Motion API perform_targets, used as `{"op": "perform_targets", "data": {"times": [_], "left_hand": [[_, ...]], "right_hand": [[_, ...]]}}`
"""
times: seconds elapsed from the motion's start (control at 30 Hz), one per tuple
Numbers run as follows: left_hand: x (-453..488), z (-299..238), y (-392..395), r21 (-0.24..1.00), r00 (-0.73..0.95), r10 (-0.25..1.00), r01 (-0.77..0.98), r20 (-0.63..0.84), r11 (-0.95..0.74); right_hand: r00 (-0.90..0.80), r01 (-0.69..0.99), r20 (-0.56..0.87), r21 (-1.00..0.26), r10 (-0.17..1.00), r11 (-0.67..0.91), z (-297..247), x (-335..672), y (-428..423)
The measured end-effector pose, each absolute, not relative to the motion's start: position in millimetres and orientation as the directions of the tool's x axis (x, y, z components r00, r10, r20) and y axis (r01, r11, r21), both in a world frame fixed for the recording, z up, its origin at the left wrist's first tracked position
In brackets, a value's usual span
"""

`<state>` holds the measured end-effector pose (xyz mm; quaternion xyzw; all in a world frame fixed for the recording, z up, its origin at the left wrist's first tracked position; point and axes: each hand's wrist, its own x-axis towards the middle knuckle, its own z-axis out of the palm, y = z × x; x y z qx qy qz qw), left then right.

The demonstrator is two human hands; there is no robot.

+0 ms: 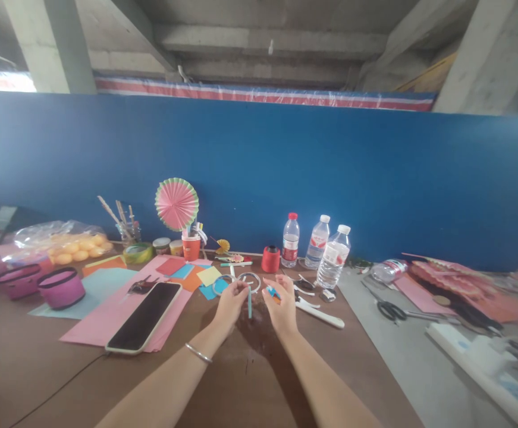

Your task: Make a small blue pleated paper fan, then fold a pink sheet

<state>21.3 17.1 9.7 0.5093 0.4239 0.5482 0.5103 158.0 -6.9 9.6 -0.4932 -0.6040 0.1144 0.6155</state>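
Head view: both hands are over the brown table. The left hand pinches the top of a thin blue paper stick, which stands upright. The right hand, just beside it, has its fingertips pressed on a small blue scrap. A phone lies to the left on pink paper.

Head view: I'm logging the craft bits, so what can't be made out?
Head view:
Small blue piece pinched by the right hand: too small, partly behind fingers.
Left hand grip on the blue stick: too small to judge.
Items at the right edge: blurred, cut off.
Bottle labels: too small.
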Motion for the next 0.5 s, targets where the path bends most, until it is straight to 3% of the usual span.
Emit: {"op": "perform_targets", "data": {"times": [0.5], "left_hand": [[18.5,12.7,15.5,0.967,0.003,0.968,0.048,0.251,-0.251]], "right_hand": [[0.172,0.358,0.539,-0.814,0.824,0.458,8.4,151.9,-7.6]]}}
